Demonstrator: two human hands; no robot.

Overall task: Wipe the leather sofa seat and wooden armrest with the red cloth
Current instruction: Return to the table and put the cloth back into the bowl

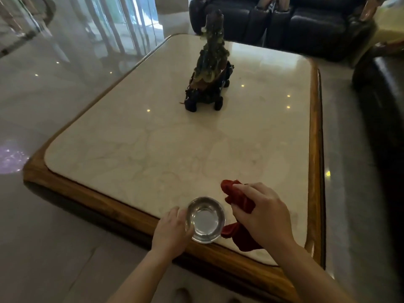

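Note:
My right hand (261,212) grips the bunched red cloth (239,201) just above the marble table top, right of a small steel bowl (205,219). Part of the cloth hangs below the hand near the table's front edge. My left hand (172,228) holds the bowl's left rim; the bowl appears to hold clear water. A dark leather sofa (306,22) stands beyond the table's far edge. Another dark leather seat (384,101) shows at the right edge of the view.
The marble-topped table has a wide wooden rim (314,149). A dark carved ornament (209,68) stands at the table's far middle. Glossy tiled floor (43,215) lies to the left and in front.

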